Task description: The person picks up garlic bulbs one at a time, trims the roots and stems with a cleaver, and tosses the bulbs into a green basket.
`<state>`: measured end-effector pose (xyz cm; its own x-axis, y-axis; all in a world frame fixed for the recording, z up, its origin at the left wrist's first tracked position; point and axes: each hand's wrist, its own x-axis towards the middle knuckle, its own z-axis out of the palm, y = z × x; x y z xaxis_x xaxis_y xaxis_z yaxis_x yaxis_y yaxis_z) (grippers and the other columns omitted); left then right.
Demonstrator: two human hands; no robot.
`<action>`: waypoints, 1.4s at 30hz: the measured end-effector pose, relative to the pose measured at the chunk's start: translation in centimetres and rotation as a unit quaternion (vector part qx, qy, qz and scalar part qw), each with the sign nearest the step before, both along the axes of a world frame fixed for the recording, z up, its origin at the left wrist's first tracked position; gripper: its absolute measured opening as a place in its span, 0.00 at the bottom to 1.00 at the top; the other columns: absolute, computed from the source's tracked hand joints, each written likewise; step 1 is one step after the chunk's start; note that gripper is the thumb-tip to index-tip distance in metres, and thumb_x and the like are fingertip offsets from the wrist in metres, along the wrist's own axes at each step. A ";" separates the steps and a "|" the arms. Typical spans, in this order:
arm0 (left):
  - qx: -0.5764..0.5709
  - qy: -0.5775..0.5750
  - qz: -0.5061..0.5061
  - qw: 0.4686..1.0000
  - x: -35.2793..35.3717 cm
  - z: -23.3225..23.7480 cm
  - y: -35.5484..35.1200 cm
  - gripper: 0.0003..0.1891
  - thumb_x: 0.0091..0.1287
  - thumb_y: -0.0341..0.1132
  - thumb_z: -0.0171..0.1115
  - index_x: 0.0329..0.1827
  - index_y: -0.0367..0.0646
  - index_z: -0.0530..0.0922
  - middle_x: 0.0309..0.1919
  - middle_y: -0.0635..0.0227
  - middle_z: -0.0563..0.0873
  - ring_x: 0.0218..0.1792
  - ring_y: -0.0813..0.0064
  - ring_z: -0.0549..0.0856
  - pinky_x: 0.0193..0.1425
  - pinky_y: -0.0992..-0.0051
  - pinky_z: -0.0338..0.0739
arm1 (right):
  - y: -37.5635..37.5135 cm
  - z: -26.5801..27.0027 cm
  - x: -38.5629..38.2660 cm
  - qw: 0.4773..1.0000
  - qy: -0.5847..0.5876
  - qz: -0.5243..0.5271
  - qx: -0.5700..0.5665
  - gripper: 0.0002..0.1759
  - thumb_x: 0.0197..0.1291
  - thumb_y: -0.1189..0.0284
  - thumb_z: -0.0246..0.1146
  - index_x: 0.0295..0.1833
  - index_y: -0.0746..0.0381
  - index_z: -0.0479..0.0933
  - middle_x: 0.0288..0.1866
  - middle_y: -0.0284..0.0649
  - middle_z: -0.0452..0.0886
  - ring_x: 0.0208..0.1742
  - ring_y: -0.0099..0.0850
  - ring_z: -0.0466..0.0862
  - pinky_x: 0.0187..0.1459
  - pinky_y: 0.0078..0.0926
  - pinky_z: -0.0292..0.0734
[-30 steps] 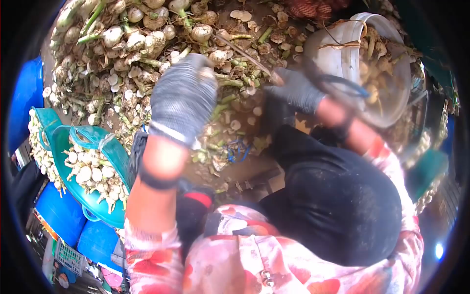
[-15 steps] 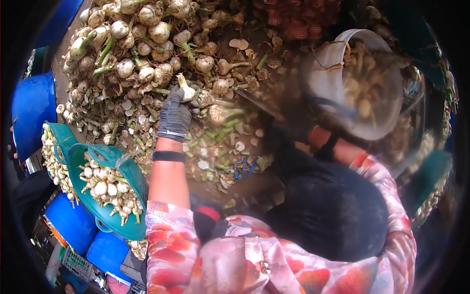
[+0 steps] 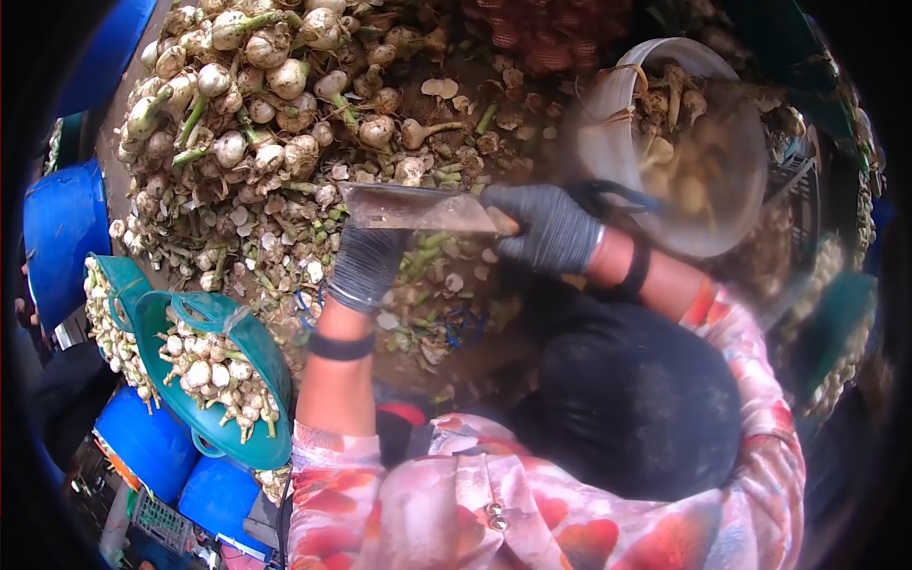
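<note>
My right hand (image 3: 553, 228), in a grey knit glove, is closed round the handle of a broad-bladed knife (image 3: 408, 209). Its flat blade points left and lies across the top of my left hand (image 3: 369, 264), also gloved in grey. The left hand is closed, but its fingertips and whatever they hold are hidden by the blade. Just beyond both hands is a heap of garlic bulbs (image 3: 285, 76) with dirty roots and green stems. Cut stems and pale garlic scraps (image 3: 427, 255) litter the ground beneath the blade.
A whitish bucket (image 3: 608, 123) containing garlic pieces stands at the upper right, partly blurred. Trimmed garlic fills a green tub (image 3: 275, 370) on the left, near several blue containers (image 3: 66, 237). A red mesh sack (image 3: 551, 33) lies at the top. My dark-clothed knee (image 3: 636, 399) is bent below.
My right hand has brought the knife leftward from beside the bucket to my left hand. My left hand has moved slightly down, and the garlic bulb seen in it earlier is now hidden.
</note>
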<state>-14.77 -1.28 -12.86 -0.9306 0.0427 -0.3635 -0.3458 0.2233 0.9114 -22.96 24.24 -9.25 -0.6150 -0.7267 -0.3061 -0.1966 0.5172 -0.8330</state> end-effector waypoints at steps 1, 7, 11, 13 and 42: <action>-0.046 0.004 0.003 0.999 0.2 0.5 0.3 0.16 0.68 0.37 0.62 0.53 0.36 0.75 0.41 0.64 0.83 0.38 0.80 0.82 0.43 0.79 0.80 | 0.2 -1.2 0.1 0.999 -0.035 -0.017 0.004 0.15 0.53 0.68 0.63 0.47 0.59 0.76 0.33 0.48 0.81 0.37 0.45 0.83 0.42 0.37 0.77; 0.028 -0.111 0.060 0.992 -0.4 6.3 2.0 0.24 0.67 0.40 0.65 0.59 0.33 0.73 0.48 0.56 0.83 0.49 0.69 0.81 0.56 0.72 0.76 | 2.6 -9.5 2.7 0.996 -0.020 -0.068 0.044 0.14 0.54 0.69 0.63 0.46 0.62 0.76 0.33 0.48 0.81 0.37 0.41 0.83 0.42 0.35 0.76; -0.092 -0.019 0.023 0.995 -0.4 3.9 2.3 0.22 0.65 0.37 0.65 0.55 0.32 0.71 0.48 0.56 0.81 0.47 0.69 0.81 0.53 0.71 0.76 | -1.0 -2.3 0.3 0.991 -0.053 -0.116 -0.045 0.21 0.55 0.60 0.70 0.50 0.59 0.76 0.34 0.44 0.81 0.37 0.32 0.82 0.43 0.31 0.77; -0.123 -0.041 0.006 0.992 -0.6 5.6 3.3 0.33 0.62 0.40 0.69 0.65 0.34 0.65 0.49 0.54 0.81 0.52 0.66 0.79 0.59 0.69 0.73 | -2.2 -1.3 0.2 0.984 -0.043 -0.136 -0.103 0.22 0.55 0.58 0.70 0.49 0.60 0.76 0.34 0.41 0.81 0.37 0.30 0.81 0.42 0.30 0.77; 0.102 0.104 0.047 0.988 3.3 -0.5 2.3 0.40 0.61 0.52 0.68 0.68 0.38 0.60 0.51 0.62 0.79 0.53 0.68 0.79 0.59 0.69 0.75 | -2.8 2.0 1.0 0.982 0.107 0.142 0.059 0.14 0.49 0.72 0.62 0.45 0.56 0.75 0.33 0.46 0.81 0.40 0.50 0.83 0.38 0.46 0.76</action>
<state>-11.52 1.07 -13.37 -0.9876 0.0042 -0.1567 -0.1567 0.0041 0.9876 -21.99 21.40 -7.20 -0.4511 -0.8460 -0.2844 -0.5106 0.5060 -0.6952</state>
